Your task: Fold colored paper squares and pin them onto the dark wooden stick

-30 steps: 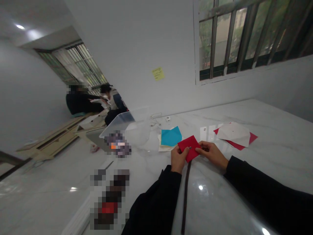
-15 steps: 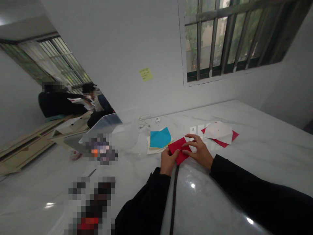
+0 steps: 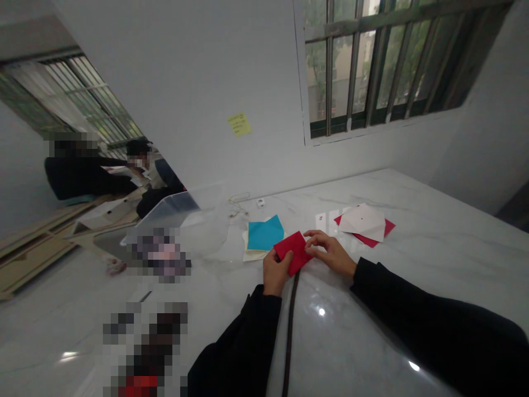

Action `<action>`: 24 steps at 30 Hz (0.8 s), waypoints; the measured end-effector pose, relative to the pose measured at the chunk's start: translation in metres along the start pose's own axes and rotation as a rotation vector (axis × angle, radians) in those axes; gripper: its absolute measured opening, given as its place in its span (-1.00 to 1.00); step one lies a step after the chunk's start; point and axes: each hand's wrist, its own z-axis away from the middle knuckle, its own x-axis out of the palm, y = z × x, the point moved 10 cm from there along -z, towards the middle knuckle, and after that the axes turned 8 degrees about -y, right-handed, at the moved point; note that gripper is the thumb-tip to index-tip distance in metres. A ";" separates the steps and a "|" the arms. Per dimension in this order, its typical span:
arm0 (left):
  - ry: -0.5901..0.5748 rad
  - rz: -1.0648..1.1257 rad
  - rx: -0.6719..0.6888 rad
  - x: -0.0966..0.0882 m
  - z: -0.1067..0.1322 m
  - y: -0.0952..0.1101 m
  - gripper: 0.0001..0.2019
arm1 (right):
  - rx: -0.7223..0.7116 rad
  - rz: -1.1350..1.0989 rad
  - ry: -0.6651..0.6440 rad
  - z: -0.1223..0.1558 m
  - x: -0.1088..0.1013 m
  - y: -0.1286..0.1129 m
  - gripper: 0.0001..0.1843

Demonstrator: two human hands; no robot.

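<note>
A piece of red paper point(image 3: 293, 255), folded into a small flat shape, is held tilted above the white table. My left hand point(image 3: 276, 271) grips its lower left side, the thumb lying on the front. At its right edge are the bent fingers of my right hand point(image 3: 328, 251), thumb and fingertips close together on the paper's border. Just behind the left hand lies a stack of blue sheets point(image 3: 265, 232) over pale paper. Farther right, white sheets point(image 3: 362, 220) rest on red paper point(image 3: 388, 229).
A dark cable point(image 3: 291, 336) runs from under the red paper toward me. At the left stands a clear plastic bin point(image 3: 165, 212), beside blurred-out items. A thin cord point(image 3: 238, 207) and a small white object point(image 3: 260, 203) lie near the wall. Two people sit in the far left background.
My right hand has drawn back from the middle of the red paper to its right edge. The left hand keeps its hold. The view has turned slightly right.
</note>
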 end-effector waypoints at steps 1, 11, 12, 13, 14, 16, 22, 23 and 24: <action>0.032 0.030 -0.009 -0.005 -0.001 -0.002 -0.66 | 0.012 0.023 0.014 -0.001 -0.005 0.005 -0.87; 0.095 0.277 -0.085 -0.013 -0.004 -0.016 -0.51 | 0.153 0.627 0.080 -0.032 -0.053 0.061 -0.82; 0.097 0.276 -0.078 -0.013 -0.004 -0.016 -0.51 | 0.166 0.631 0.104 -0.032 -0.057 0.064 -0.81; 0.100 0.268 -0.068 -0.014 -0.004 -0.015 -0.50 | 0.175 0.631 0.124 -0.031 -0.059 0.066 -0.79; 0.100 0.253 -0.058 -0.014 -0.005 -0.014 -0.50 | 0.181 0.628 0.140 -0.029 -0.061 0.066 -0.78; 0.092 0.201 -0.040 -0.015 -0.005 -0.012 -0.49 | 0.180 0.618 0.156 -0.023 -0.060 0.060 -0.78; 0.004 0.013 -0.036 -0.003 0.000 -0.002 -0.50 | 0.122 0.160 0.099 -0.005 -0.027 0.017 -0.65; -0.018 0.004 -0.016 0.000 0.001 0.002 -0.51 | 0.123 0.060 0.062 -0.004 -0.016 0.012 -0.56; -0.036 0.000 0.009 0.003 0.002 0.007 -0.52 | 0.134 -0.023 0.045 -0.002 -0.006 0.008 -0.41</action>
